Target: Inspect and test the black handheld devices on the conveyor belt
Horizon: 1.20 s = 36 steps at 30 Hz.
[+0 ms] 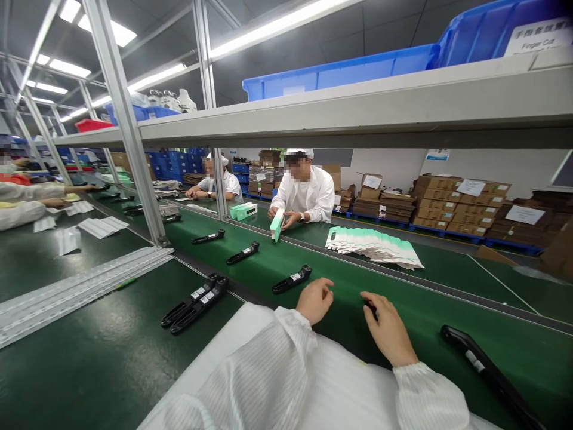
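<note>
My left hand (316,300) hovers over the green conveyor belt (340,352), its fingers loosely curved and apart with nothing visible in them. Just left of it lies a long black plastic part (292,279) with a bent end and white labels. My right hand (388,327) is also above the belt, fingers spread and slightly bent. A small dark patch shows between its thumb and fingers; I cannot tell what it is. Right of that hand rests another black labelled part (486,370), close to the camera.
More black parts (242,253) lie along the belt, and a pair (194,303) sits on the left table. Across the belt, a person (307,191) holds a green-white box (277,224) near fanned flat cartons (373,246). A shelf (340,104) with blue bins crosses overhead, held by metal posts (129,125).
</note>
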Available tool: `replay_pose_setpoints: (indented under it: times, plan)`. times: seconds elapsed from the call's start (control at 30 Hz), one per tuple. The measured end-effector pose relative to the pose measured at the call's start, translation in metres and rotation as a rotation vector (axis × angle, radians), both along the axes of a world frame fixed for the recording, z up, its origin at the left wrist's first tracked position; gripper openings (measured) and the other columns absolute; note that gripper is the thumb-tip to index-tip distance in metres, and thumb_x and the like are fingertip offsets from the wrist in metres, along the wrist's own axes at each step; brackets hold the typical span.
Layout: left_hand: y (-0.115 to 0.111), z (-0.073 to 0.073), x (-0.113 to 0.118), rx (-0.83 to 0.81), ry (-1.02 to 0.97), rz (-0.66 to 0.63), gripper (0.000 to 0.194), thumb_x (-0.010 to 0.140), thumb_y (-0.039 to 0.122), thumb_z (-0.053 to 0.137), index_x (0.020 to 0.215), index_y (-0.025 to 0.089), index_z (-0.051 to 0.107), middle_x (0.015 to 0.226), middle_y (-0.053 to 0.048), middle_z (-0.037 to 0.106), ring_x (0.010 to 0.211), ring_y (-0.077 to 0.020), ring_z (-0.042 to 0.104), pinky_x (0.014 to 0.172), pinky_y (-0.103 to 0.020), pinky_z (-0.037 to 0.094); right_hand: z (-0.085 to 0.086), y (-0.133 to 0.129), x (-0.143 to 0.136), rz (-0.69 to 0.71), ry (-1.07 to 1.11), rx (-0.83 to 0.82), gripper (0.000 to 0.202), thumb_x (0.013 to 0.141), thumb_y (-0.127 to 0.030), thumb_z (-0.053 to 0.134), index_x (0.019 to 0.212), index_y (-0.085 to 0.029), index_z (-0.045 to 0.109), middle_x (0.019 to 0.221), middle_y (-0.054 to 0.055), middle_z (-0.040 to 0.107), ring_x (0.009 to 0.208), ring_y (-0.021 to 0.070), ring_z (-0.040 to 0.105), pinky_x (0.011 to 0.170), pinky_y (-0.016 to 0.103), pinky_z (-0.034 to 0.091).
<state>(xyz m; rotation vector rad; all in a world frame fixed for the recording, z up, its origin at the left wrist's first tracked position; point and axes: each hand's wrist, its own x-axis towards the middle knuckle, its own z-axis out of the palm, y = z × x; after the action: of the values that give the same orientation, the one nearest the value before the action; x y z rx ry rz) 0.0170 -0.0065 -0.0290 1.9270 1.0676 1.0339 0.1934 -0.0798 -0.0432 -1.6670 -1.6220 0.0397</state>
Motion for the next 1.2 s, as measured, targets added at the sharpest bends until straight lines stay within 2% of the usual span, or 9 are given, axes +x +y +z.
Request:
replay_pose_setpoints:
  times: [0.07, 0.17, 0.3, 0.43, 0.53, 0.67, 0.73, 1.03, 1.2]
  plan:
    - [0.011, 0.003, -0.014, 0.153, 0.168, 0.138, 0.036, 0.070, 0.017, 0.054, 0.106, 0.020, 0.056, 0.098, -0.008, 0.057, 0.097, -0.0226, 0.048, 0.089, -0.035, 0.033, 0.003, -0.003, -0.008, 0.092, 0.059, -0.048, 0.029, 0.082, -0.032, 0.036, 0.105, -0.025, 0.052, 0.107, 0.007, 0.056, 0.087, 0.0214, 0.056, 0.078, 0.038, 0.045]
    - [0.027, 0.005, -0.034, 0.060, 0.339, 0.284, 0.049, 0.068, 0.010, 0.053, 0.115, 0.019, 0.050, 0.119, -0.013, 0.048, 0.116, -0.0293, 0.035, 0.097, -0.043, 0.023, 0.005, -0.006, -0.014, 0.176, 0.106, -0.113, 0.029, 0.083, -0.036, 0.036, 0.107, -0.026, 0.050, 0.108, 0.007, 0.054, 0.079, 0.0193, 0.058, 0.070, 0.036, 0.047]
    - [0.037, 0.001, -0.043, -0.134, 0.331, 0.264, 0.041, 0.065, 0.007, 0.054, 0.104, 0.019, 0.056, 0.111, -0.013, 0.054, 0.117, -0.0310, 0.035, 0.096, -0.044, 0.024, 0.005, -0.008, -0.016, 0.203, 0.156, -0.135, 0.030, 0.083, -0.039, 0.038, 0.107, -0.029, 0.052, 0.106, 0.007, 0.055, 0.077, 0.0195, 0.058, 0.063, 0.034, 0.048]
    - [0.035, 0.002, -0.034, -0.238, 0.222, 0.182, 0.035, 0.070, 0.017, 0.052, 0.105, 0.016, 0.054, 0.100, -0.011, 0.059, 0.100, -0.0253, 0.052, 0.084, -0.036, 0.039, 0.008, -0.007, -0.016, 0.198, 0.217, -0.088, 0.028, 0.081, -0.040, 0.041, 0.102, -0.028, 0.055, 0.105, 0.006, 0.057, 0.073, 0.0185, 0.058, 0.064, 0.033, 0.047]
    - [0.026, 0.008, -0.025, -0.446, -0.040, 0.020, 0.030, 0.078, 0.026, 0.039, 0.100, 0.013, 0.055, 0.091, -0.010, 0.061, 0.076, -0.0170, 0.058, 0.061, -0.027, 0.046, 0.010, -0.006, -0.017, 0.183, 0.330, -0.057, 0.028, 0.078, -0.042, 0.045, 0.097, -0.027, 0.059, 0.102, 0.006, 0.059, 0.069, 0.0179, 0.059, 0.063, 0.032, 0.047]
    - [0.010, 0.018, -0.014, -0.911, -0.648, -0.243, 0.033, 0.077, 0.030, 0.037, 0.093, 0.010, 0.056, 0.089, -0.011, 0.061, 0.062, -0.0121, 0.054, 0.040, -0.019, 0.036, 0.013, -0.003, -0.017, 0.175, 0.536, -0.058, 0.029, 0.073, -0.043, 0.052, 0.094, -0.024, 0.061, 0.094, 0.006, 0.063, 0.067, 0.0181, 0.060, 0.064, 0.033, 0.047]
    - [0.002, 0.022, -0.009, -0.974, -0.727, -0.288, 0.034, 0.078, 0.033, 0.037, 0.093, 0.010, 0.057, 0.086, -0.009, 0.061, 0.056, -0.0103, 0.052, 0.036, -0.017, 0.031, 0.013, -0.003, -0.018, 0.183, 0.614, -0.074, 0.031, 0.072, -0.045, 0.054, 0.093, -0.023, 0.062, 0.091, 0.005, 0.064, 0.067, 0.0181, 0.060, 0.065, 0.033, 0.047]
    - [-0.020, 0.028, 0.008, -0.918, -0.716, -0.283, 0.042, 0.080, 0.044, 0.036, 0.093, 0.010, 0.057, 0.076, -0.007, 0.058, 0.058, -0.0104, 0.050, 0.039, -0.017, 0.028, 0.018, -0.004, -0.022, 0.207, 0.764, -0.105, 0.037, 0.069, -0.052, 0.057, 0.090, -0.022, 0.063, 0.083, 0.004, 0.064, 0.064, 0.0165, 0.056, 0.061, 0.030, 0.043]
    - [-0.029, 0.021, 0.019, -0.355, -0.463, -0.030, 0.030, 0.072, 0.029, 0.057, 0.098, 0.017, 0.051, 0.069, 0.001, 0.051, 0.060, -0.0086, 0.045, 0.052, -0.019, 0.034, 0.025, -0.006, -0.024, 0.224, 0.980, -0.105, 0.045, 0.067, -0.057, 0.058, 0.095, -0.022, 0.066, 0.094, 0.006, 0.064, 0.070, 0.0167, 0.056, 0.060, 0.029, 0.045]
